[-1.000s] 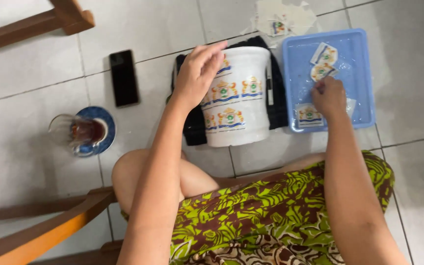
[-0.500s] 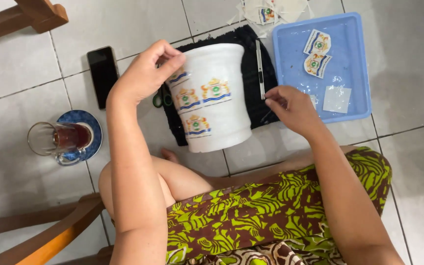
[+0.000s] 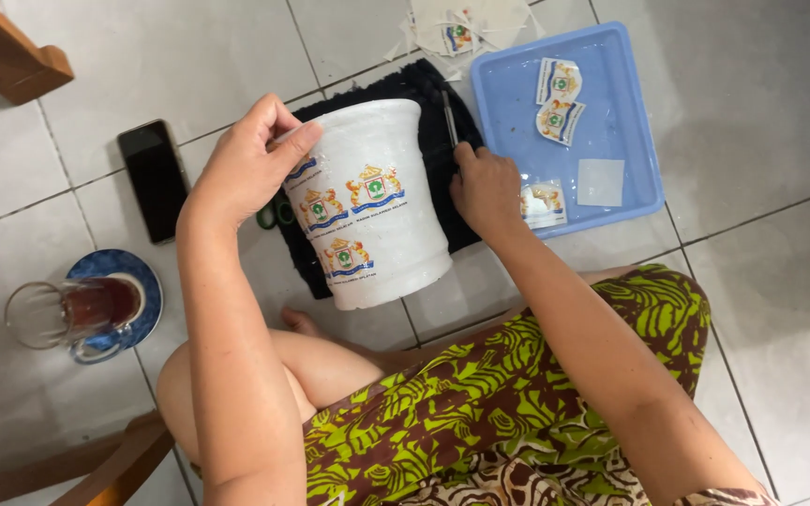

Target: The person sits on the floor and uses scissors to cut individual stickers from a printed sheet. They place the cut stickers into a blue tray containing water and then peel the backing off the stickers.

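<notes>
— While the left hand (image 3: 250, 169) has its fingers curled over the rim of the white pot (image 3: 372, 201), thumb on the outer wall, is that hold good enough for sticking on emblems?

— I'd judge it sound — the pot is tilted on its side over the black cloth (image 3: 424, 103) on the tiled floor, with three crest stickers on the wall facing up. A grip at the rim leaves the wall bare for the next one.

— And the right hand (image 3: 485, 187)?

— It rests knuckles-up on the cloth's edge, just beside the blue tray (image 3: 630, 66), fingers bent toward a thin dark pen-like tool (image 3: 447, 117) lying on the cloth. Whether it has already pinched the tool I cannot tell — the fingertips are hidden.

— What would doing this well call for?

— Keeping the pot from rolling (the cloth helps), and picking a spot level with its neighbours, since the existing crests sit in staggered rows. The loose stickers (image 3: 555, 98) lie in the tray, near enough to reach without letting go.

— Anything to mind nearby?

— A glass mug of dark tea (image 3: 82, 314) on a blue saucer sits by the left elbow, and a black phone (image 3: 154, 178) lies just past the left wrist. A wide swing of that arm could catch either.
</notes>
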